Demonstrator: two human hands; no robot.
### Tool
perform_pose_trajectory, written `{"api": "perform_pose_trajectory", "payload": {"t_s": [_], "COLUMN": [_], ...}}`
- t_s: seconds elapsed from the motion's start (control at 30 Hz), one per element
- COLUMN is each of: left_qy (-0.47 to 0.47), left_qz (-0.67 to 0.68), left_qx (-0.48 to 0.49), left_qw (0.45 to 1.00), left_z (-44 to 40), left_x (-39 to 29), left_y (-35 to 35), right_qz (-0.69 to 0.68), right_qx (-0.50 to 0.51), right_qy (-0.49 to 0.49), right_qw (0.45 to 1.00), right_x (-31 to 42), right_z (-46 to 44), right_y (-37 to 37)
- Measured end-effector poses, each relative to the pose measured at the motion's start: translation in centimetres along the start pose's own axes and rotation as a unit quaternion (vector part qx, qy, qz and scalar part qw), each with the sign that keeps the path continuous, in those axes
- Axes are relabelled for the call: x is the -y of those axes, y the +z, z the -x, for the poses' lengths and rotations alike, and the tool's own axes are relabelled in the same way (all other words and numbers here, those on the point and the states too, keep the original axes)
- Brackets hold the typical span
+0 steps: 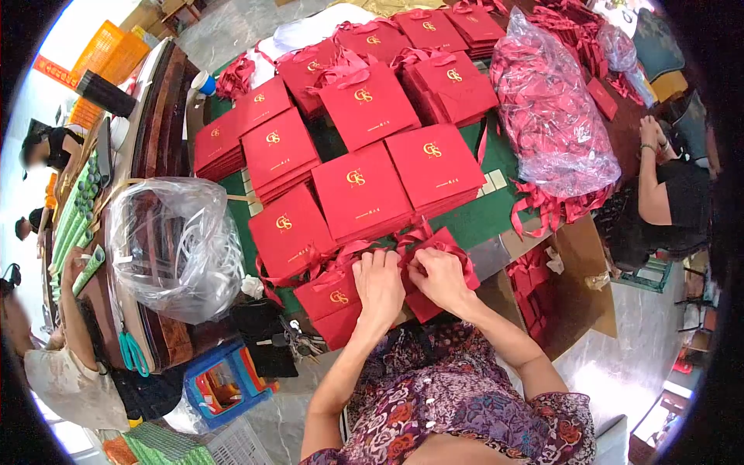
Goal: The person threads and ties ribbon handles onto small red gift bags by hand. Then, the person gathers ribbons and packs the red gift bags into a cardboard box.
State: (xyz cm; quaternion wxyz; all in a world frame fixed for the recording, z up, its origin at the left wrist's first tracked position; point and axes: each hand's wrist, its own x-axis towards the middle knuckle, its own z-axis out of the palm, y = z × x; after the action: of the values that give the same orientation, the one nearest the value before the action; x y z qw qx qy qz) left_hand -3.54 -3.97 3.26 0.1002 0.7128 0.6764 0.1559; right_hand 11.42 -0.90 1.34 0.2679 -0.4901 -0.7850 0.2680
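Observation:
Two small red paper bags with ribbon handles lie at the near edge of the table, one on the left (335,316) and one on the right (425,308). My left hand (378,285) bends over the left bag's top edge, fingers closed on red ribbon (348,253). Close beside it, my right hand (443,277) is closed in a pinch at ribbon on the right bag; its fingertips are partly hidden. Just beyond my hands lie stacks of flat red bags with gold lettering, including a middle stack (362,194), a left stack (288,232) and a right stack (434,167).
A clear plastic sack (554,108) full of red ribboned bags lies at the right. Left stands a crumpled clear bag of white strips (178,248), near teal scissors (133,354). An open cardboard box (577,291) is below right. Other people sit on both sides.

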Motion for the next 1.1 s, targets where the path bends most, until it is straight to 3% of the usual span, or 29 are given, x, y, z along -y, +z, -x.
{"api": "perform_pose_trajectory", "payload": {"t_s": [0.33, 0.43, 0.53, 0.6, 0.63, 0.7, 0.87, 0.93, 1.0, 1.03, 1.1], "left_qy": [0.012, 0.003, -0.03, -0.042, -0.062, -0.054, -0.015, 0.036, 0.148, 0.193, 0.199], "left_qz": [0.109, 0.178, 0.221, 0.284, 0.294, 0.278, 0.249, 0.224, 0.128, 0.149, 0.155], "left_qx": [-0.02, -0.017, 0.018, -0.007, 0.014, 0.0, -0.001, -0.058, -0.116, -0.134, -0.131], "left_qw": [0.994, 0.984, 0.975, 0.958, 0.954, 0.959, 0.968, 0.972, 0.974, 0.961, 0.959], "left_z": [0.2, -0.2, -0.5, -0.6, -0.6, -0.7, -0.3, 0.0, 0.1, -0.1, -0.1], "left_x": [-1.6, -1.2, -0.7, -0.8, -1.0, -1.1, -1.7, -2.1, -2.1, -1.9, -2.1], "left_y": [-0.6, -1.1, -0.7, -0.4, -0.5, -0.3, -0.1, 0.1, 0.2, 0.3, 0.1], "right_qz": [-0.001, -0.055, -0.019, -0.047, -0.021, -0.008, -0.005, 0.095, 0.049, -0.043, -0.154], "right_qx": [0.024, 0.026, -0.01, 0.023, 0.025, 0.032, 0.043, 0.207, 0.244, 0.278, 0.323], "right_qy": [0.085, 0.05, -0.01, -0.002, -0.048, -0.106, -0.118, -0.04, -0.064, -0.07, -0.083], "right_qw": [0.996, 0.997, 1.0, 0.999, 0.998, 0.994, 0.992, 0.973, 0.966, 0.957, 0.93], "right_x": [1.8, 0.7, 0.2, 0.2, 0.4, 0.3, -0.7, -0.9, -2.3, -3.4, -4.3], "right_z": [-0.3, -0.2, -0.1, -0.2, -0.7, -1.6, -2.6, -2.9, -4.1, -4.5, -5.1], "right_y": [-2.3, -2.4, -2.7, -4.2, -5.3, -6.5, -6.4, -6.8, -8.0, -7.8, -7.8]}}
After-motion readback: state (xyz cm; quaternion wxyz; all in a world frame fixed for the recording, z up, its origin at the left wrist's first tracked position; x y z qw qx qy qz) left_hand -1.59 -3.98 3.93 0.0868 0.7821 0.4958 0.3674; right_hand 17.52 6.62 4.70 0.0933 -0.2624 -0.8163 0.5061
